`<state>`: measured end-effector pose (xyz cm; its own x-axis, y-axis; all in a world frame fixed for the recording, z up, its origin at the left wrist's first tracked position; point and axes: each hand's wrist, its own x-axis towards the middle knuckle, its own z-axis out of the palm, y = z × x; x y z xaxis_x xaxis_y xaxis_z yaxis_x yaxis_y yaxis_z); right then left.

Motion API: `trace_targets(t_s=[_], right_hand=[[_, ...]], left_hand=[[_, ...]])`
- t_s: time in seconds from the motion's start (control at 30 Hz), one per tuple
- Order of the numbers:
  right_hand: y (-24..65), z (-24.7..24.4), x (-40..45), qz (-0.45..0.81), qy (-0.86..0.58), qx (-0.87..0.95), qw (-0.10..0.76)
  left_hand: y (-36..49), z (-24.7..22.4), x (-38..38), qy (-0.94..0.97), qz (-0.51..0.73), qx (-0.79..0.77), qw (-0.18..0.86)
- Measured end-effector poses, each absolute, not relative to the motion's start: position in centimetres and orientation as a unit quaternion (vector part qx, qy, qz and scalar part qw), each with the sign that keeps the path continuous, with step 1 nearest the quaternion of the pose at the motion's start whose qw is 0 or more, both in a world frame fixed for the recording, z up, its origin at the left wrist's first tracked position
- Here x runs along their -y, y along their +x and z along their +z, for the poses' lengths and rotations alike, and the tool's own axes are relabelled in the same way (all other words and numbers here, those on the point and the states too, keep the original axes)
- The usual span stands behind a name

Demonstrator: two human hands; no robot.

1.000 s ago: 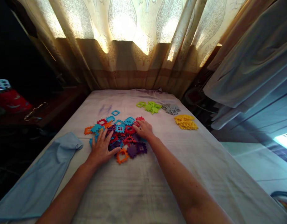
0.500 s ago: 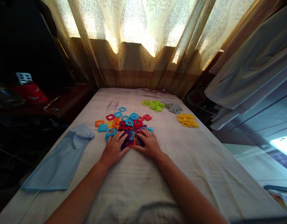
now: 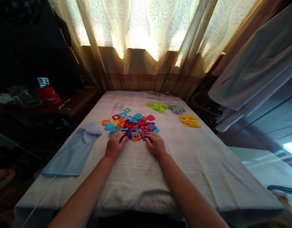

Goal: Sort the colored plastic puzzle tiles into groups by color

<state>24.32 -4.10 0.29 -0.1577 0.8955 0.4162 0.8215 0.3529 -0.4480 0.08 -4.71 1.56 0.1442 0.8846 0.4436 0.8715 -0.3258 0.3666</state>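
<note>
Just then, both hands rested at the near edge of a jumbled heap of plastic puzzle pieces [image 3: 133, 122], on a table [image 3: 184, 167] covered with a pale cloth. The left hand [image 3: 113, 146] had its fingers partly curled, with a dark purple piece [image 3: 127, 134] at their tips; whether they pinched it or only touched it could not be told. The right hand [image 3: 156, 145] was bent much the same way, its fingertips at another purple piece [image 3: 143, 134], and again a firm hold could not be made out. An orange piece [image 3: 136, 137] lay between the two sets of fingers. Blue, red and orange pieces spread out beyond the fingertips, some overlapping, with a lone blue ring [image 3: 127, 110] farthest away. Past the right fingers and off to their right sat three sorted groups: green pieces [image 3: 159, 107], grey pieces [image 3: 177, 109] just beside them, and yellow pieces [image 3: 190, 121] nearer the hand. Left of the left fingers, apart from them, lay a light blue cloth [image 3: 73, 150]. Far ahead of the fingers, a patterned curtain [image 3: 141, 63] hung behind the table.
</note>
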Motion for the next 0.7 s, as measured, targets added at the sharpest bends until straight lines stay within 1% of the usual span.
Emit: trace_targets(t_s=[0.07, 0.13, 0.23, 0.3, 0.37, 0.43, 0.6, 0.7], right_hand=[[24.2, 0.3, 4.3, 0.078, -0.535, 0.768, 0.344], [24.3, 0.4, 4.4, 0.086, -0.536, 0.754, 0.37], [24.8, 0.5, 4.2, 0.089, -0.597, 0.692, 0.395], [25.2, 0.6, 4.2, 0.096, -0.65, 0.643, 0.395], [25.8, 0.7, 4.3, 0.109, -0.684, 0.613, 0.38], [26.3, 0.8, 4.7, 0.12, -0.684, 0.624, 0.358], [27.3, 1.1, 6.1, 0.116, -0.577, 0.751, 0.3], [27.6, 1.3, 6.6, 0.108, -0.549, 0.786, 0.264]], left_hand=[[0.1, 1.7, 4.7, 0.751, 0.297, -0.59, -0.01], [0.1, 1.7, 4.7, 0.748, 0.285, -0.599, -0.024], [0.0, 1.5, 4.8, 0.741, 0.259, -0.619, -0.027], [0.1, 1.3, 5.0, 0.73, 0.245, -0.637, -0.032], [0.2, 1.2, 5.4, 0.722, 0.231, -0.652, -0.033], [0.3, 1.1, 5.7, 0.722, 0.221, -0.655, -0.031], [0.4, 0.8, 5.9, 0.741, 0.259, -0.618, -0.042], [0.0, 0.5, 5.5, 0.74, 0.3, -0.601, -0.039]])
